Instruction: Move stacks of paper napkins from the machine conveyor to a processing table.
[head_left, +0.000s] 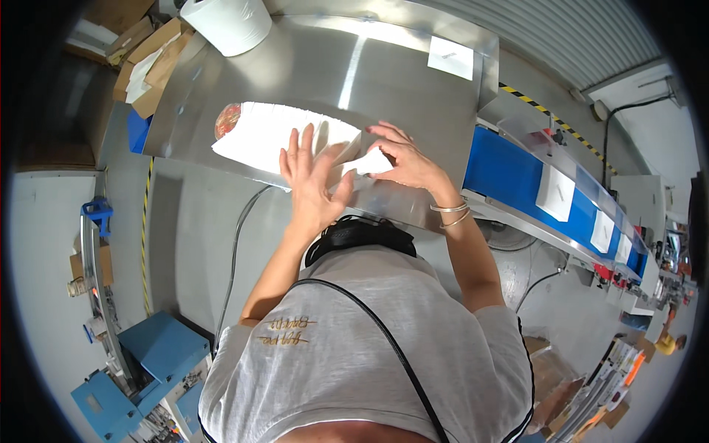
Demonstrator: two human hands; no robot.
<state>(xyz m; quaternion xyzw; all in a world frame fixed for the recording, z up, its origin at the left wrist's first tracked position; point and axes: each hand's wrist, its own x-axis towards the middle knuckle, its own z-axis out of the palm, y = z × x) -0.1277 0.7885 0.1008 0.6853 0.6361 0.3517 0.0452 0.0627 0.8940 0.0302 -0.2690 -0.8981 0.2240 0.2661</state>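
Observation:
A row of white, flat, paper-like pieces [269,136], overlapping with a jagged far edge, lies along the near side of the steel table. My left hand [316,184] rests on the right part of it, fingers spread. In my right hand [410,164] a folded white piece [371,161] is pinched between thumb and fingers, its narrow end toward my left hand. Whether it is paper or a thin pouch I cannot tell. A red-patterned round item [228,120] shows at the left end of the white row, partly covered by it.
The steel table [295,66] has a raised rim at the back. A white roll [227,26] stands at its far left, beside a cardboard box [151,70]. One white piece [450,57] lies far right. A blue conveyor belt [502,162] with several white pieces runs off to the right.

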